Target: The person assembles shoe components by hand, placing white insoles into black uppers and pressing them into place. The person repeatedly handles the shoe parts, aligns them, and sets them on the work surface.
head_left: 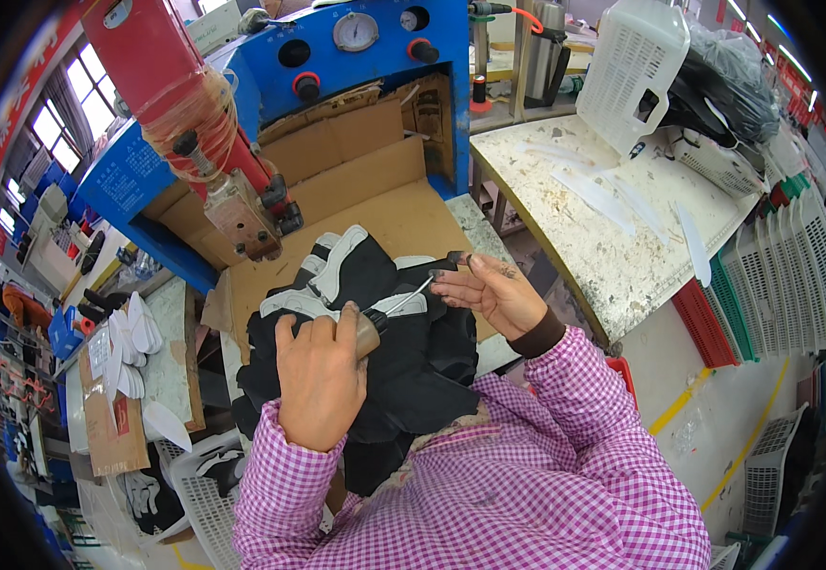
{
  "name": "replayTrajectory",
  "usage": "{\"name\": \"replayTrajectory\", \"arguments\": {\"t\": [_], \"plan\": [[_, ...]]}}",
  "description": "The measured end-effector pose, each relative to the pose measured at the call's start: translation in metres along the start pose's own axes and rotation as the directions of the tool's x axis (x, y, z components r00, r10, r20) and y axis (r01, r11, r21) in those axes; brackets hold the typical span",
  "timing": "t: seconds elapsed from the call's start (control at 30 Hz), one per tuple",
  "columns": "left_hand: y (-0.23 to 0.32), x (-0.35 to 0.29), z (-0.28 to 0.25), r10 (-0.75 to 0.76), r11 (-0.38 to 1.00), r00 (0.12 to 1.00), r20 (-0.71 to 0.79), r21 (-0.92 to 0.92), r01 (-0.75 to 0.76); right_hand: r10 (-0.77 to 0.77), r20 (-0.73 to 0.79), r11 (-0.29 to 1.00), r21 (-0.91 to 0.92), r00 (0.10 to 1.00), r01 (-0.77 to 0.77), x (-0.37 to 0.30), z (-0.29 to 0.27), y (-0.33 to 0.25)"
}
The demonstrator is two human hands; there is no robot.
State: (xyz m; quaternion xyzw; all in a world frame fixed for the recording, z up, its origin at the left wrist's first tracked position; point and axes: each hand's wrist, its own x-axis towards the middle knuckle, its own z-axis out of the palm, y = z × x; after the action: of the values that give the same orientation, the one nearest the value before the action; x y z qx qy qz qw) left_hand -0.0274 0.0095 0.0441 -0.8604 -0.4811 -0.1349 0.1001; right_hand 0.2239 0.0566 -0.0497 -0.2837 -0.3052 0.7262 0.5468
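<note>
My left hand (322, 370) is wrapped round a brownish cylinder with a black neck (371, 329), perhaps a small bottle or a handle. From its neck a thin metal rod (408, 299) slants up toward my right hand (493, 293). My right thumb and fingers pinch a small black piece (445, 266) at the rod's far end; whether the two are joined I cannot tell. Under both hands lies a heap of black fabric shoe uppers (375, 380) with light grey trim. Part of the heap is hidden by my left hand and sleeve.
Ahead stands a blue machine (365, 81) lined with cardboard (384, 209), with a red arm (185, 104) at its left. A worn white table (593, 218) is on the right, bearing a white plastic basket (633, 71). Stacked baskets (783, 266) stand beyond it. White cutouts (132, 337) lie left.
</note>
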Motion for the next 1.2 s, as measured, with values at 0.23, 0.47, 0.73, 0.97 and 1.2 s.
{"name": "replayTrajectory", "arguments": {"t": [0.23,0.47,0.73,0.97,1.2], "plan": [[0.003,0.009,-0.009,0.003,0.999,0.998,0.063,0.033,-0.005,0.024,0.019,0.997,0.076,1.0,-0.026,0.001,-0.006,0.009],[0.008,0.014,-0.012,0.039,0.996,0.998,0.04,0.077,-0.042,0.065,0.035,0.988,0.141,0.997,-0.069,0.0,-0.01,0.011],[0.011,0.019,-0.013,0.077,0.989,0.997,0.029,0.126,-0.08,0.086,0.03,0.974,0.206,0.996,-0.09,0.001,-0.013,0.016],[0.001,0.018,-0.006,0.043,0.999,0.998,0.047,0.016,-0.044,0.091,0.003,0.972,0.219,0.996,-0.09,0.001,-0.016,0.016],[0.0,0.017,-0.004,0.045,0.999,0.996,0.078,0.011,-0.046,0.104,0.0,0.967,0.234,0.995,-0.101,0.001,-0.017,0.017]]}}
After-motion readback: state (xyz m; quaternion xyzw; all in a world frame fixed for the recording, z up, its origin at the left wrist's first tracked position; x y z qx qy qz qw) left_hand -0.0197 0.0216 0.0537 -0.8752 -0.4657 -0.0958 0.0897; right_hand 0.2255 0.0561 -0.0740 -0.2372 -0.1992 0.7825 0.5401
